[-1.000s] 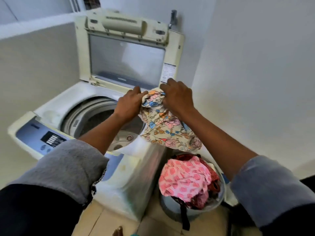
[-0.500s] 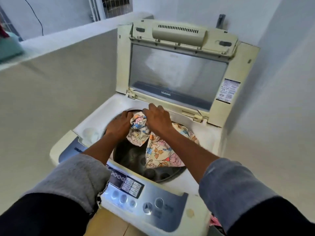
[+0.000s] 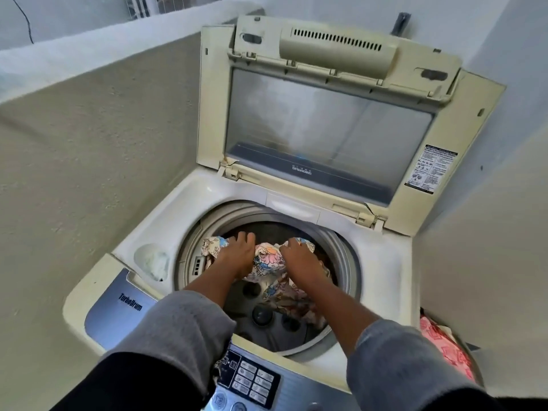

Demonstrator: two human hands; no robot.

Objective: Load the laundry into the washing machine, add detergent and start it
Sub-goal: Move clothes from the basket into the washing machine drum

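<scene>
The top-loading washing machine stands in a corner between plain walls, its lid raised upright at the back. The lid's glass carries a short line of pale lettering along its lower edge, too small to make out. The round drum is open below it. On the front control panel the word "TurboDrum" reads clearly; the button pad beside it is blurred.

The floral garment hangs inside the drum, bunched at the top and trailing down towards the bottom. Both hands are down in the opening: the left hand clutches the left fold, the right hand pinches the right.

Pink patterned laundry shows just right of the machine. A printed sticker on the lid's right frame is illegible.
</scene>
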